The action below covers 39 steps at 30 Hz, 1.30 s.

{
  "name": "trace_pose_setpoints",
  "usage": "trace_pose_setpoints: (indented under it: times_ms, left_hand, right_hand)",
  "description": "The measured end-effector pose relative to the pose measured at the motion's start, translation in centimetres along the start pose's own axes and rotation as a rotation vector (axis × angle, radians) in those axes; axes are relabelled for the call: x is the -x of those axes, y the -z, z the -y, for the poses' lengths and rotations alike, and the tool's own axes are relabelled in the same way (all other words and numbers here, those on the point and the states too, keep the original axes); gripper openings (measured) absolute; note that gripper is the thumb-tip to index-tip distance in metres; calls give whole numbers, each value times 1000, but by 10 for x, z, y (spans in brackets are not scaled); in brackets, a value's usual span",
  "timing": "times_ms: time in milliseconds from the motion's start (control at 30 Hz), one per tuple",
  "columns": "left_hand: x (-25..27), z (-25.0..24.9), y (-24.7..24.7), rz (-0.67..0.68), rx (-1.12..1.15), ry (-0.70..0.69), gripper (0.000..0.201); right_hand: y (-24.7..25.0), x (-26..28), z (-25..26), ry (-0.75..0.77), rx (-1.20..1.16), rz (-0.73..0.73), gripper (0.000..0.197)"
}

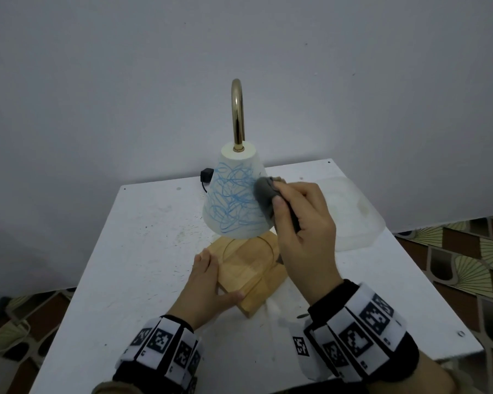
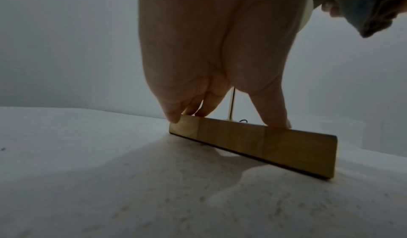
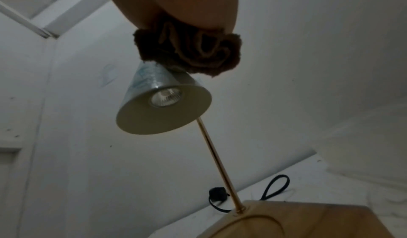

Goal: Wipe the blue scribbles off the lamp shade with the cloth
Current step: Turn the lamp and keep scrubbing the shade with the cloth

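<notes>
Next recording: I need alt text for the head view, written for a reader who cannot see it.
A right hand presses a bunched grey cloth against the right side of a white lamp shade covered in blue scribbles. The left hand rests on the lamp's wooden base, which sits on a white table. A curved brass stem rises above the shade.
</notes>
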State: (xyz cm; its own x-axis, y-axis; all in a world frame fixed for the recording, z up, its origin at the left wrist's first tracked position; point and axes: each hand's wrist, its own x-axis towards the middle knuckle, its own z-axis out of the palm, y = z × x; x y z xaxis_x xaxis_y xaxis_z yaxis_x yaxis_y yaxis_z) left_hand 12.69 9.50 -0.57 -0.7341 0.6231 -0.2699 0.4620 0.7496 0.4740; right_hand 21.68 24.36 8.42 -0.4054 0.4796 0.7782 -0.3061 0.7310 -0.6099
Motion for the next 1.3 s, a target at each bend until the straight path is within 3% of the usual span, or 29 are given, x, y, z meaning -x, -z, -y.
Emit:
trace_pose_setpoints:
  times_ms: [200, 500, 700, 933, 1200, 1300]
  left_hand:
    - [1, -1, 1, -6, -13, -2, 104]
    - [1, -1, 1, 2, -19, 5, 104]
    - [1, -2, 1, -7, -19, 2, 102]
    - [1, -4, 2, -5, -27, 6, 103]
    - [-1, 1, 1, -4, -24, -8, 102]
    - [-3, 2, -1, -11, -41, -10, 101]
  right_hand:
    - [-7, -24, 1, -203, -68, -10, 21]
    - [-2, -8, 12, 14, -13, -5, 20]
    - [-4, -23, 7, -95, -39, -3, 20]
    - [-5, -4, 19, 45, -38, 20, 23]
    - [-4, -11, 1, -153, -48, -21, 22]
    - [-8, -24, 14, -129, -90, -33, 21]
